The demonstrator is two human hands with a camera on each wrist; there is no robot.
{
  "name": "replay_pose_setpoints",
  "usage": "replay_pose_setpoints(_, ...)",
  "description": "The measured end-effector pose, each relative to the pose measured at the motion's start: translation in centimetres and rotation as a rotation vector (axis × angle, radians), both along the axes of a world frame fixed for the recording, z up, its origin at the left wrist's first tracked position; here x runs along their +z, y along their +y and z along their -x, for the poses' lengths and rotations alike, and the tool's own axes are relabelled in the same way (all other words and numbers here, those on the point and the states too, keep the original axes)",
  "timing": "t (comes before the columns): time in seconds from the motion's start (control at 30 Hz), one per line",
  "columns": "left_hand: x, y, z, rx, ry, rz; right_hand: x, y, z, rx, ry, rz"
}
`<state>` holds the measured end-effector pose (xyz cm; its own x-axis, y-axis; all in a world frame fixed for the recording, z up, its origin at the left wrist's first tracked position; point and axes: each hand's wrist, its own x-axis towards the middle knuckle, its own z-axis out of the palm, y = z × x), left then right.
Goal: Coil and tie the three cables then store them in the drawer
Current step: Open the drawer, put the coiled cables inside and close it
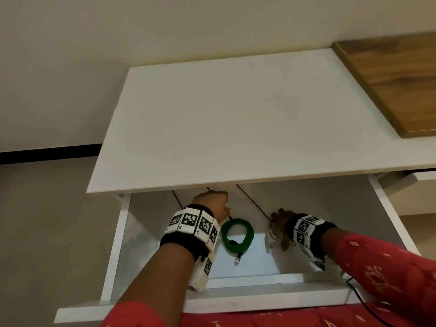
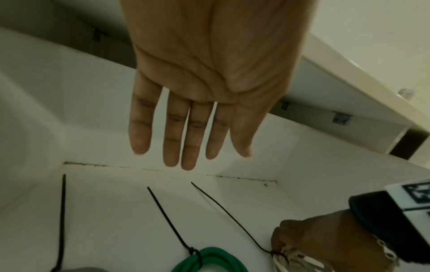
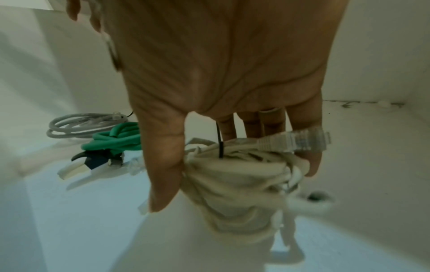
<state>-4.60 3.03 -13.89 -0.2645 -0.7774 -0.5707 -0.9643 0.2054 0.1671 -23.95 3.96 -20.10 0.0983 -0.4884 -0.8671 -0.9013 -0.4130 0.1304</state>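
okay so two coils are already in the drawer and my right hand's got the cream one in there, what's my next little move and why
Probably lower the cream cable to the drawer floor and open the right hand: the coil is already tied and inside, beside the green cable and grey cable. The left hand holds nothing.
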Motion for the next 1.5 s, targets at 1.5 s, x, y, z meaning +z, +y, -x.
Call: replay_pose_setpoints(1.5,6.3,16.4,-10.0,0.277,-0.018,0.424,12.0,13.8,4.3,-0.244,-0.608,0.9)
